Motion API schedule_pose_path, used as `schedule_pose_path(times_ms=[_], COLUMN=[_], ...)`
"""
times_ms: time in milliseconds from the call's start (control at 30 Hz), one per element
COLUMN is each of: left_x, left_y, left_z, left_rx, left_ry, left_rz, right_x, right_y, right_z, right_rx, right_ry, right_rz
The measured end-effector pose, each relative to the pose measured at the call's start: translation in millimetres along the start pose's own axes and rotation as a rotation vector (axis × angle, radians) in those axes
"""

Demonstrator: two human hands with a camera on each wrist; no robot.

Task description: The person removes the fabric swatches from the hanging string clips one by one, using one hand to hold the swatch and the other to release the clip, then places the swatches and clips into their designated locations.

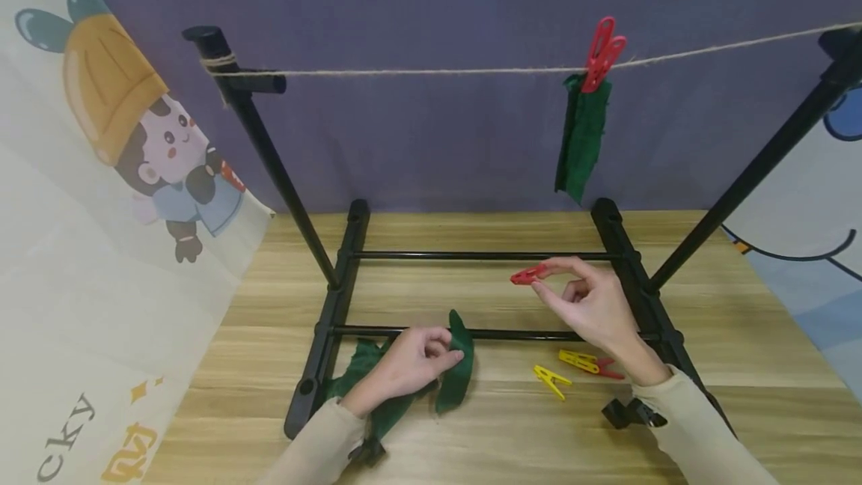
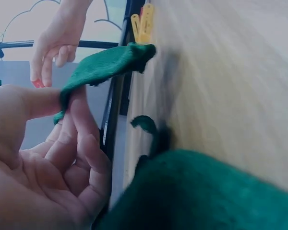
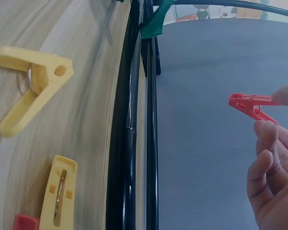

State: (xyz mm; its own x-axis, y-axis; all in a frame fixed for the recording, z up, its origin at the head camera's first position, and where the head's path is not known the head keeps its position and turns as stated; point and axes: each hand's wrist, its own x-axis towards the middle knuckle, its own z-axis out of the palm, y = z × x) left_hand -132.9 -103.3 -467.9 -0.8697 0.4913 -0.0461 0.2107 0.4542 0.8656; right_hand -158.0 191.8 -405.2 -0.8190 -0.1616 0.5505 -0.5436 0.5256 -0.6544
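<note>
Between thumb and fingers, my left hand [image 1: 416,361] pinches a strip of green cloth [image 1: 458,365], raised over the front crossbar. More green cloth [image 1: 393,414] lies on the table under that wrist. My right hand [image 1: 595,302] holds a red clothespin [image 1: 527,275] by its handle ends, thumb on one arm and fingers on the other, as the right wrist view shows. Up on the string [image 1: 417,72], another red clothespin [image 1: 601,55] clips a hanging green cloth piece [image 1: 582,137]. Below the right hand lie a yellow clothespin [image 1: 552,380] and a second yellow one [image 1: 578,361] overlapping a red one [image 1: 609,370].
A black frame carries the string between its left post [image 1: 269,156] and right post [image 1: 741,185]. Its two low crossbars [image 1: 485,255] span the wooden table [image 1: 491,440]. Near the right forearm sits a small black object [image 1: 629,413]. A dark blue backdrop [image 1: 404,141] stands behind.
</note>
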Motion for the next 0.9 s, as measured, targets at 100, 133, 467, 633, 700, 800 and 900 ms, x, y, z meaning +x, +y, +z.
schedule_pose_path(times_ms=[100, 133, 467, 633, 700, 800, 900], left_x=[-0.3, -0.3, -2.2, -2.8, -4.3, -7.6, -9.2], left_y=[-4.6, -6.4, -12.0, -8.3, -3.5, 5.6, 15.1], left_z=[0.5, 0.8, 3.7, 3.5, 0.8, -4.9, -8.6], left_rx=[0.023, 0.029, 0.296, 0.384, 0.400, 0.435, 0.440], left_ry=[-0.022, -0.032, 0.016, 0.054, 0.062, 0.093, 0.118], left_rz=[-0.025, -0.028, -0.051, -0.066, -0.071, -0.070, -0.032], right_x=[-3, -4, -9, -6, -5, -5, -6], right_y=[15, 21, 26, 6, -3, -7, -1], right_z=[2.5, 3.3, 2.7, -2.0, -4.5, -5.3, -3.9], right_rx=[-0.005, -0.008, -0.011, 0.002, 0.003, -0.002, -0.003], right_ry=[0.000, -0.001, -0.004, -0.001, -0.001, 0.000, 0.006], right_rz=[0.011, 0.016, 0.034, 0.028, 0.029, 0.039, 0.038])
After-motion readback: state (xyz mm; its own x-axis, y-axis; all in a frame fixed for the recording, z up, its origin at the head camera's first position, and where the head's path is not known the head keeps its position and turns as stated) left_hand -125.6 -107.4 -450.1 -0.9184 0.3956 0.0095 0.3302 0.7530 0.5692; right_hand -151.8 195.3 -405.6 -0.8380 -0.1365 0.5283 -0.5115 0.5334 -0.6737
